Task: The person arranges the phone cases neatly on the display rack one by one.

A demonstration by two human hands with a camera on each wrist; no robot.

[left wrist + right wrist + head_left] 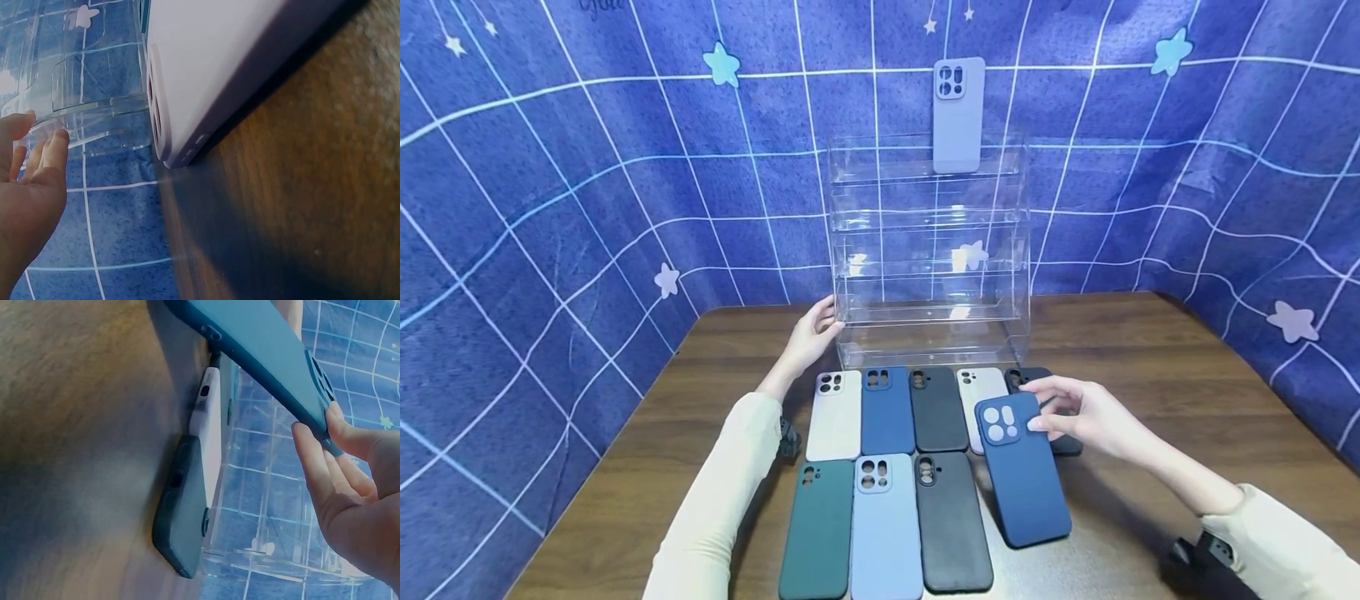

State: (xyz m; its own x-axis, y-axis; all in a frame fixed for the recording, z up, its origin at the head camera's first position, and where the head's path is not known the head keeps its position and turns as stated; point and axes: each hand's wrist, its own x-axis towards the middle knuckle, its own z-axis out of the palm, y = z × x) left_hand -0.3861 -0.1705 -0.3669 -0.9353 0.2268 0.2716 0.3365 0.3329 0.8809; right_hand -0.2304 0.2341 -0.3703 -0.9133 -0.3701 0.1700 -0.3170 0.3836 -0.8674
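My right hand (1086,417) pinches a dark blue phone case (1028,475) by its upper right corner, thumb on the camera side. The case is raised and tilted, its lower end toward me, as the right wrist view shows. My left hand (814,333) holds the lower left side edge of a clear tiered display stand (928,337), thumb and fingers on either side of it in the left wrist view. A lilac phone case (958,125) stands upright on the stand's top tier. Behind the held case, a black case (1067,446) is partly hidden.
Before the stand, white (835,425), blue (888,421), black (939,421) and another white case (981,383) lie in a row. Nearer lie green (815,529), light blue (886,533) and black (953,533) cases. A blue curtain (625,192) hangs behind the wooden table (700,375).
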